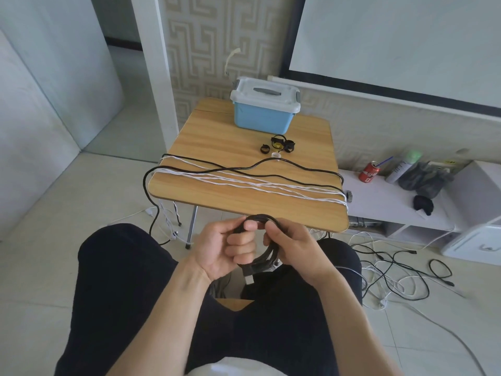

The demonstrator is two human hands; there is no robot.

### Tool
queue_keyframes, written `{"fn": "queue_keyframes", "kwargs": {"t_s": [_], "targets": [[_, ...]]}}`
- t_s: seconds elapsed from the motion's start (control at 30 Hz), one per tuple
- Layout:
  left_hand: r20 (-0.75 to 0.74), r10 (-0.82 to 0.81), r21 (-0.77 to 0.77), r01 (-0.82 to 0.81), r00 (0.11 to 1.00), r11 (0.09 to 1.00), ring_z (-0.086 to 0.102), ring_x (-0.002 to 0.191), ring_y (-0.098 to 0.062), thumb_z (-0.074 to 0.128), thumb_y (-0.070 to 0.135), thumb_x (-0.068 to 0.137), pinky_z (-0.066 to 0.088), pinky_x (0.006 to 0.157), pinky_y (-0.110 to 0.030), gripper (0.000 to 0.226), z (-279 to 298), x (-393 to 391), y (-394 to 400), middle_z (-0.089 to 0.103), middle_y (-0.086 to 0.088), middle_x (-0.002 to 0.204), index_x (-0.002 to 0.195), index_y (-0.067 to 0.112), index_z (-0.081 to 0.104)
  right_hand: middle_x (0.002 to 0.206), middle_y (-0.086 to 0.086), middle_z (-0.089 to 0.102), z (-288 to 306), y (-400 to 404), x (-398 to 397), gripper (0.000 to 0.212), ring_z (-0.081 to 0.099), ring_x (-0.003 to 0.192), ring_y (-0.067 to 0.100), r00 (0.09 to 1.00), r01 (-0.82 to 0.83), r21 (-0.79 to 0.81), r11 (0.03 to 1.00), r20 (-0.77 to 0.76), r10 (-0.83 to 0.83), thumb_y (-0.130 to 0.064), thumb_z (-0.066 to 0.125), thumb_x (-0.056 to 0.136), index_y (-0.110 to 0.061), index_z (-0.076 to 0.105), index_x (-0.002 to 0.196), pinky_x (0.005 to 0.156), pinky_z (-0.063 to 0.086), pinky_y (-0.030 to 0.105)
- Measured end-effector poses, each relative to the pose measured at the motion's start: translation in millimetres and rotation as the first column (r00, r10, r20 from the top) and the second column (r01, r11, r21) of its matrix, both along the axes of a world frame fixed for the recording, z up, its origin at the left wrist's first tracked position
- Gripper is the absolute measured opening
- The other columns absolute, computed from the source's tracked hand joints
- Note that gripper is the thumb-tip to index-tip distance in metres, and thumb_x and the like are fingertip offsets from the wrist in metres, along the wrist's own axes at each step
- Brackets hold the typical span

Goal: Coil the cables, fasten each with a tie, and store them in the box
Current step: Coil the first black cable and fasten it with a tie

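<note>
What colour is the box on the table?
The box is light blue with a white lid and grey handle, seen best in the head view.

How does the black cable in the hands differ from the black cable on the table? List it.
The black cable in the hands is wound into a small coil, gripped by left hand and right hand; the black cable on the table lies uncoiled, untouched, hanging over the table edges. Neither has a tie.

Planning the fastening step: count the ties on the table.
3, maybe more: one tie left, one middle, one right, clustered before the box; overlap may hide others.
</note>
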State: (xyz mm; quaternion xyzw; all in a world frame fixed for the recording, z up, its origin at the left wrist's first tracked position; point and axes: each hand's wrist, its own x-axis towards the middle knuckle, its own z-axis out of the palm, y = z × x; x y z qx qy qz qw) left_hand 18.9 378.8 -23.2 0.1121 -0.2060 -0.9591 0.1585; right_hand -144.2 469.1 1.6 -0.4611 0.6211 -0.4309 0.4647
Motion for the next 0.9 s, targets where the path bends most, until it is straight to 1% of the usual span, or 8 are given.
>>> {"fn": "queue_keyframes", "kwargs": {"t_s": [0.13,0.33,0.43,0.5,0.6,0.7,0.83,0.9], "targets": [[0.217,0.292,0.004,-0.299,0.932,0.954,0.011,0.040,-0.009,0.032,0.025,0.101,0.012,0.037,-0.023,0.042,10,-7,5,0.022,0.010,0.044,0.064,0.017,0.048,0.087,-0.015,0.071,-6,-3,-7,0.034,0.063,0.082,-0.004,0.956,0.021,-0.026,0.999,-0.293,-0.028,-0.050,0.051,0.099,-0.023,0.071,0.103,0.072,0.043,0.009],[0.094,0.596,0.262,-0.597,0.797,0.758,0.022,0.045,-0.009,0.029,0.034,0.108,0.026,0.045,-0.022,0.045,17,6,-16,0.027,0.009,0.057,0.072,0.017,0.050,0.052,-0.014,0.054,-23,15,-25,0.047,0.049,0.052,0.004,0.817,0.133,0.122,0.984,-0.575,-0.039,-0.041,0.043,0.106,-0.018,0.064,0.071,0.053,0.035,0.020],[0.104,0.664,0.123,-0.672,0.741,0.731,0.032,0.057,-0.013,0.030,0.024,0.107,0.033,0.065,-0.027,0.029,16,10,-23,0.035,0.004,0.069,0.089,0.013,0.049,0.073,-0.005,0.064,-36,24,-19,0.031,0.061,0.070,0.015,0.733,0.058,0.246,0.968,-0.669,0.126,-0.031,0.041,0.107,-0.013,0.063,0.093,0.058,0.042,0.022],[0.139,0.677,-0.035,-0.680,0.722,0.732,0.037,0.061,-0.014,0.033,0.016,0.105,0.036,0.072,-0.030,0.020,13,6,-22,0.039,0.002,0.072,0.098,0.010,0.050,0.071,-0.003,0.064,-37,28,-7,0.017,0.059,0.061,0.010,0.748,0.021,0.254,0.967,-0.646,0.153,-0.032,0.045,0.106,-0.020,0.057,0.106,0.052,0.042,0.023],[0.216,0.657,-0.303,-0.590,0.722,0.748,0.044,0.065,-0.014,0.045,0.012,0.104,0.042,0.076,-0.032,0.009,6,-3,-14,0.045,0.001,0.072,0.103,0.007,0.053,0.070,-0.009,0.064,-25,27,15,0.014,0.061,0.061,0.007,0.742,-0.104,0.209,0.972,-0.635,0.216,-0.037,0.054,0.103,-0.026,0.062,0.100,0.059,0.052,0.024],[0.381,0.540,-0.614,-0.231,0.750,0.755,0.052,0.070,-0.020,0.054,0.009,0.100,0.046,0.081,-0.037,0.009,4,-3,-6,0.054,-0.003,0.068,0.099,0.001,0.058,0.075,-0.011,0.069,-7,25,27,0.018,0.064,0.068,0.006,0.764,-0.216,0.146,0.965,-0.590,0.261,-0.039,0.061,0.098,-0.025,0.073,0.095,0.069,0.058,0.032],[0.532,0.265,-0.617,0.154,0.805,0.772,0.060,0.085,-0.025,0.061,0.011,0.092,0.050,0.088,-0.042,0.021,0,-2,1,0.061,-0.009,0.086,0.109,-0.002,0.061,0.077,-0.014,0.071,25,22,17,0.010,0.064,0.068,0.006,0.840,-0.223,0.002,0.975,-0.508,0.193,-0.030,0.074,0.090,-0.029,0.078,0.098,0.066,0.055,0.023],[0.509,0.099,-0.604,0.273,0.855,0.749,0.057,0.075,-0.025,0.058,0.014,0.089,0.052,0.075,-0.039,0.023,3,-4,5,0.057,-0.014,0.084,0.101,-0.006,0.060,0.082,-0.013,0.074,36,21,7,0.015,0.069,0.073,0.007,0.886,-0.188,-0.049,0.981,-0.441,0.147,-0.024,0.081,0.084,-0.031,0.076,0.096,0.071,0.059,0.028]]}}
